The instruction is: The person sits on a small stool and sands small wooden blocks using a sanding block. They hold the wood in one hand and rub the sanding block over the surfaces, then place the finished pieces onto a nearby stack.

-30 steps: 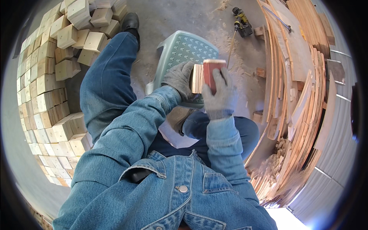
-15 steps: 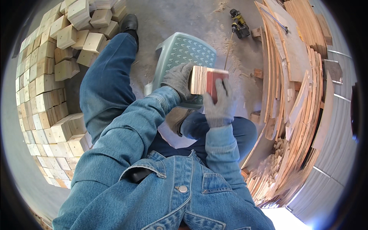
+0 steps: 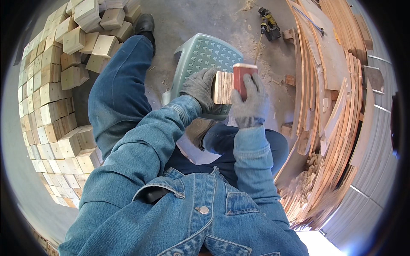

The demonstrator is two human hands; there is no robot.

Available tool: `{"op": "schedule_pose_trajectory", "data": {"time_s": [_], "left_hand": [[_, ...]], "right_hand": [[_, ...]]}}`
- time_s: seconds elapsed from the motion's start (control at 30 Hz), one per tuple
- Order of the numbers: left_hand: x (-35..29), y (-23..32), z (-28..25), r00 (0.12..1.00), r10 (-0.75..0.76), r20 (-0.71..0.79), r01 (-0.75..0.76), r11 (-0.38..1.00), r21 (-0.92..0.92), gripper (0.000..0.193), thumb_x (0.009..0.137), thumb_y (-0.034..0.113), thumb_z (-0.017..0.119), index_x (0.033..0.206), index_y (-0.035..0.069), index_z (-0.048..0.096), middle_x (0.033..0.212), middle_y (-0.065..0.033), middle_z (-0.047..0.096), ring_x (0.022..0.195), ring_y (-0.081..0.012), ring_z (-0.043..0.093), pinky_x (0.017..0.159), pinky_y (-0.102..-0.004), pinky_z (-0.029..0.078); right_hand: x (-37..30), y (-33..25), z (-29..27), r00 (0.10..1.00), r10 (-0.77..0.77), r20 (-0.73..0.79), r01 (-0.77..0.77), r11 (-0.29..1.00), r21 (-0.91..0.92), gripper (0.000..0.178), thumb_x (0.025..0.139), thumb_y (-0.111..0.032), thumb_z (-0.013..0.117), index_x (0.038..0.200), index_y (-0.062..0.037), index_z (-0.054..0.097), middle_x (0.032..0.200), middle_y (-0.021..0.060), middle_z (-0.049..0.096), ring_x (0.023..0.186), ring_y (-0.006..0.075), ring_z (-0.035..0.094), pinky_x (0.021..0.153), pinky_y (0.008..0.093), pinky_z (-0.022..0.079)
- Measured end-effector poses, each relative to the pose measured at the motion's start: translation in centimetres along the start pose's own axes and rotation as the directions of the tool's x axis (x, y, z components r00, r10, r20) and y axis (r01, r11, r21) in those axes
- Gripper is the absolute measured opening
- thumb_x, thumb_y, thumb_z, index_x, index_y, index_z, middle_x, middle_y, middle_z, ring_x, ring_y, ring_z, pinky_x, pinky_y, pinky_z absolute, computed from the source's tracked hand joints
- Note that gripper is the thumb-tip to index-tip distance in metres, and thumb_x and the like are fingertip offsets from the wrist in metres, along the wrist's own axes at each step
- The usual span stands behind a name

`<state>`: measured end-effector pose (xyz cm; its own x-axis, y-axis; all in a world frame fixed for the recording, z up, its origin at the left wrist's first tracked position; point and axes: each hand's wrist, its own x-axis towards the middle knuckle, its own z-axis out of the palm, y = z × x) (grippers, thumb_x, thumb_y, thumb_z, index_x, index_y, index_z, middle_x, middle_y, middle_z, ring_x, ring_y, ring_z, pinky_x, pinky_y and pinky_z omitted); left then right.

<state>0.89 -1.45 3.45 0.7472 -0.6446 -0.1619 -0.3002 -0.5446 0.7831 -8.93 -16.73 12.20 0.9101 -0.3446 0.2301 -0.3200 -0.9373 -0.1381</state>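
Just above a pale green plastic step stool (image 3: 212, 50), my gloved left hand (image 3: 200, 88) grips a layered plywood block (image 3: 223, 89) from its left side. Its ply edges face up toward me. My gloved right hand (image 3: 251, 102) is closed on a red-brown sanding block (image 3: 240, 76) with a pale edge along its top. That sanding block stands tilted up at the plywood block's right end; whether the two touch I cannot tell.
Many square wooden blocks (image 3: 51, 91) are stacked along the left. A yellow and black cordless drill (image 3: 269, 24) with a long bit lies on the floor at the far right. Thin wood strips and boards (image 3: 341, 111) pile up on the right, beside wood shavings (image 3: 308, 173).
My right hand has moved slightly right with the sanding block, which has turned from lying across the plywood block's end to a more upright tilt. My left hand keeps its hold.
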Motion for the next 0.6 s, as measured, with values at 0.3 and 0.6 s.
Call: {"op": "schedule_pose_trajectory", "data": {"time_s": [0.3,0.6], "left_hand": [[0.0,0.1,-0.1,1.0,0.023,-0.021,-0.024,1.0,-0.002,0.102,0.067,0.046,0.09,0.154,0.019,0.045,0.15,-0.0149,0.053,0.141,-0.0373,0.053,0.121,-0.0459,0.042],[0.2,-0.2,0.4,0.999,0.032,-0.023,-0.032,0.999,0.002,0.104,0.067,0.048,0.09,0.156,0.019,0.043,0.152,-0.0149,0.051,0.144,-0.0371,0.05,0.124,-0.0469,0.039]], "right_hand": [[1.7,1.2,1.4,0.999,0.028,-0.029,-0.028,1.0,0.013,0.059,0.083,-0.031,0.081,0.137,-0.0088,0.071,0.151,0.0236,0.059,0.126,0.0423,0.064,0.109,0.0512,0.05],[-8.5,-1.3,-3.0,0.993,0.092,0.069,-0.095,0.994,0.045,0.06,0.082,-0.029,0.085,0.136,-0.0063,0.072,0.149,0.0228,0.059,0.133,0.0441,0.058,0.111,0.0545,0.047]]}}
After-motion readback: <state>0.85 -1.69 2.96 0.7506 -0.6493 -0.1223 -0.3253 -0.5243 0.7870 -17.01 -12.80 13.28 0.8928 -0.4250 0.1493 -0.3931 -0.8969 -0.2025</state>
